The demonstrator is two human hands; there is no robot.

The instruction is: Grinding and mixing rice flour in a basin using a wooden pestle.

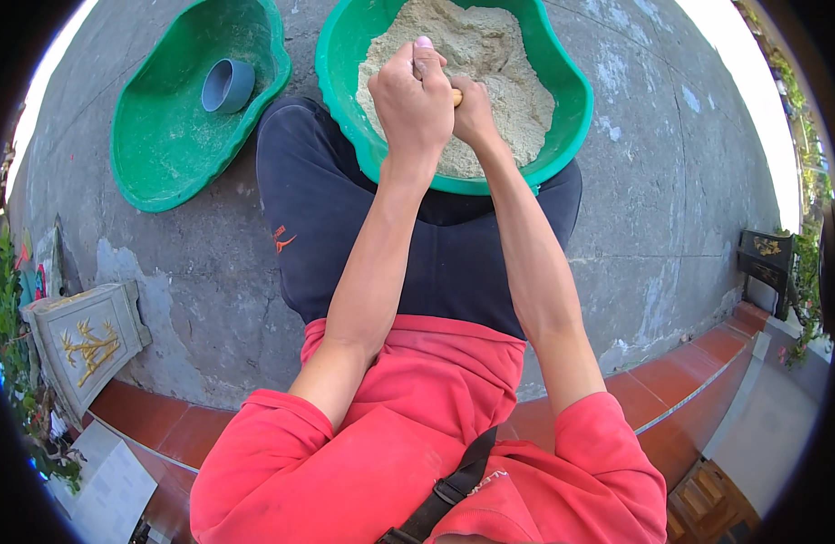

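A large green plastic basin (576,86) with a wavy rim rests by my knees, partly filled with pale, coarse meal (517,113). Above the meal, my left hand (413,104) is closed in a fist, thumb on top; a little dark material shows at its fingers, but what it grips is hidden. Close against it on the right, my right hand (474,111) is closed too. The rounded end of a light wooden handle (456,97) pokes out between the hands, apparently in the right hand's grip. Whatever the handle belongs to is covered by my hands.
Left of my legs, a second green basin (168,145) with powdery traces holds a grey-blue cup (228,86). The ground is cracked grey concrete (671,199). Behind me runs a red-tiled step (671,372). Ornamented planters, one pale (91,344) and one dark (766,258), stand at the sides.
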